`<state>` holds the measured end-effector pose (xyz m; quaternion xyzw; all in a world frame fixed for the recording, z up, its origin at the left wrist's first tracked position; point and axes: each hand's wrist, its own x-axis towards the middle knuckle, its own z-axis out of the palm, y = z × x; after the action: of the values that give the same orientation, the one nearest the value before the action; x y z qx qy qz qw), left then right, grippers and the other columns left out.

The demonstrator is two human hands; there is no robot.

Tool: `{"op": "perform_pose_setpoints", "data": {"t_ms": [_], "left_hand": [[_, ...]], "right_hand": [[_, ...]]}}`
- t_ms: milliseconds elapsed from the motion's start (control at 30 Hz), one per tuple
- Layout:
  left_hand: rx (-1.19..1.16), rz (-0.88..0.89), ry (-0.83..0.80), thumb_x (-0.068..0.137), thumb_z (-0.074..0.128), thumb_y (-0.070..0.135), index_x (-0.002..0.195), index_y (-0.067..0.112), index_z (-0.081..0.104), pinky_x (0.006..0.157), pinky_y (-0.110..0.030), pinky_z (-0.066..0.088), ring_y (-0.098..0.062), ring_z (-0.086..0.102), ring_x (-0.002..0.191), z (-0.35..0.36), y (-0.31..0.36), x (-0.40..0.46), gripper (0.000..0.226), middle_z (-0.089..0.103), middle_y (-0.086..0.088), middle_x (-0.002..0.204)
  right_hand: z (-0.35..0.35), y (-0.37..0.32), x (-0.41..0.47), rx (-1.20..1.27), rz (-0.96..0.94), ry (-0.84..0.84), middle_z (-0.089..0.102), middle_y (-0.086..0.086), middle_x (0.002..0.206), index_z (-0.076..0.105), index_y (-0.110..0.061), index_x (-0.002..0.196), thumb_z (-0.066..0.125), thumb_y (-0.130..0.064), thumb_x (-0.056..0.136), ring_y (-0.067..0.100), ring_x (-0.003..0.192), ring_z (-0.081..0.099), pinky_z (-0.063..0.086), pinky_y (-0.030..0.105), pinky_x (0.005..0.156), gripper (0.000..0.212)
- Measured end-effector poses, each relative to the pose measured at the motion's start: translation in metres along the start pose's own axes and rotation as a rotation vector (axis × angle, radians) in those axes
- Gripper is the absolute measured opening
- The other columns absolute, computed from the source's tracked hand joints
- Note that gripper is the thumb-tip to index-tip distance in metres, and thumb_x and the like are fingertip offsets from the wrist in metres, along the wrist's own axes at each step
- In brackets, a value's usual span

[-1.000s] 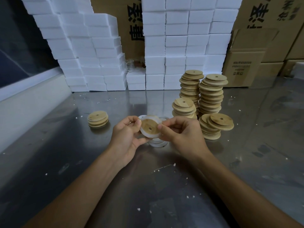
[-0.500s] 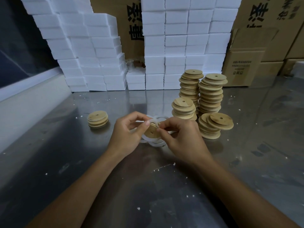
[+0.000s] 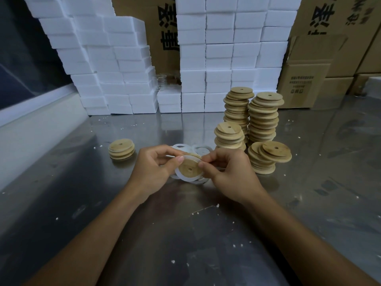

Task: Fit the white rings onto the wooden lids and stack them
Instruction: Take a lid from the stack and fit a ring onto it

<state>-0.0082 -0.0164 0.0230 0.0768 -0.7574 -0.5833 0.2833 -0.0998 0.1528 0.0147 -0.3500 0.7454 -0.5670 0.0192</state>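
Pinching one wooden lid (image 3: 189, 169) with its white ring (image 3: 186, 178), left hand (image 3: 153, 169) and right hand (image 3: 228, 172) hover above loose rings (image 3: 201, 150); lid stacks (image 3: 262, 118) stand right.

Steel table (image 3: 309, 203) — lid stacks (image 3: 262, 118), loose rings (image 3: 203, 150).

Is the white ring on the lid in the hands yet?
On, it seems: the ring circles the lid pinched by both hands; full seating cannot be told.
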Motion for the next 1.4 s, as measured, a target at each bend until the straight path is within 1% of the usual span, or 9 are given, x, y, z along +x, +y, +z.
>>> {"op": "perform_pose_setpoints", "data": {"t_ms": [300,433,567,767,967,1133,1233,1300,1400], "left_hand": [[-0.152,-0.111,-0.019,0.081,0.070,-0.003,0.082,0.009,0.075,0.063,-0.023,0.058,-0.020,0.074,0.078,-0.002,0.003,-0.001,0.014,0.077,-0.006,0.086],[-0.167,-0.131,0.015,0.081,0.069,-0.003,0.080,0.007,0.074,0.063,-0.024,0.058,-0.023,0.074,0.077,0.000,0.002,0.001,0.011,0.076,-0.010,0.084],[-0.100,-0.093,0.032,0.081,0.072,-0.002,0.079,0.010,0.076,0.066,-0.027,0.060,-0.022,0.074,0.078,0.002,0.000,0.001,0.012,0.077,-0.007,0.084],[-0.156,-0.105,-0.069,0.071,0.076,0.013,0.078,0.016,0.079,0.068,-0.028,0.060,-0.024,0.074,0.085,-0.005,0.000,0.002,0.008,0.077,-0.007,0.092],[-0.216,-0.138,-0.113,0.061,0.080,0.023,0.079,0.011,0.079,0.071,-0.031,0.060,-0.028,0.073,0.090,-0.011,-0.005,0.004,0.021,0.076,-0.010,0.098],[-0.271,-0.175,-0.135,0.069,0.076,0.014,0.083,0.007,0.078,0.071,-0.030,0.059,-0.028,0.073,0.091,-0.014,-0.006,0.004,0.016,0.075,-0.014,0.098],[-0.224,-0.165,-0.081,0.071,0.074,0.013,0.083,0.004,0.074,0.068,-0.030,0.060,-0.026,0.074,0.084,-0.009,-0.005,0.003,0.014,0.076,-0.013,0.091],[-0.186,-0.144,-0.044,0.078,0.072,0.005,0.080,0.005,0.071,0.065,-0.030,0.060,-0.024,0.073,0.080,-0.006,-0.005,0.003,0.003,0.076,-0.013,0.087],[-0.146,-0.124,-0.040,0.082,0.070,-0.001,0.079,0.008,0.072,0.069,-0.034,0.061,-0.025,0.073,0.081,-0.006,-0.006,0.003,0.011,0.075,-0.014,0.089]], "right_hand": [[-0.004,0.002,0.002,0.066,0.039,-0.061,0.077,-0.002,0.084,0.075,-0.018,0.076,0.077,-0.008,0.084,0.011,0.083,0.074,0.060,0.046,0.085,0.013],[-0.004,0.002,0.002,0.094,0.055,-0.048,0.077,0.000,0.083,0.073,-0.021,0.076,0.077,-0.008,0.085,0.016,0.078,0.075,0.061,0.048,0.081,0.016],[-0.003,0.000,0.002,0.077,0.060,-0.045,0.077,0.000,0.081,0.075,-0.014,0.076,0.076,-0.008,0.084,0.016,0.077,0.074,0.061,0.047,0.081,0.010],[-0.007,-0.004,0.001,0.075,0.063,-0.062,0.077,0.004,0.083,0.075,-0.008,0.076,0.077,-0.005,0.083,0.017,0.078,0.074,0.060,0.047,0.083,0.008],[-0.011,-0.008,0.000,0.037,0.044,-0.142,0.077,0.001,0.088,0.075,-0.010,0.079,0.077,-0.005,0.083,0.011,0.084,0.073,0.061,0.039,0.084,0.007],[-0.009,-0.005,0.001,0.084,0.061,-0.130,0.077,0.004,0.084,0.074,-0.012,0.080,0.076,-0.005,0.085,0.018,0.078,0.074,0.062,0.044,0.081,0.008],[-0.007,-0.001,0.001,0.092,0.055,-0.103,0.077,0.003,0.082,0.073,-0.015,0.080,0.076,-0.007,0.085,0.018,0.078,0.075,0.062,0.046,0.081,0.009],[-0.006,0.000,0.000,0.076,0.025,-0.091,0.077,0.001,0.081,0.072,-0.018,0.079,0.076,-0.009,0.086,0.016,0.078,0.075,0.062,0.045,0.080,0.012],[-0.005,0.001,0.000,0.052,0.001,-0.085,0.077,0.000,0.081,0.073,-0.016,0.080,0.076,-0.009,0.085,0.013,0.077,0.074,0.062,0.042,0.080,0.009]]}}
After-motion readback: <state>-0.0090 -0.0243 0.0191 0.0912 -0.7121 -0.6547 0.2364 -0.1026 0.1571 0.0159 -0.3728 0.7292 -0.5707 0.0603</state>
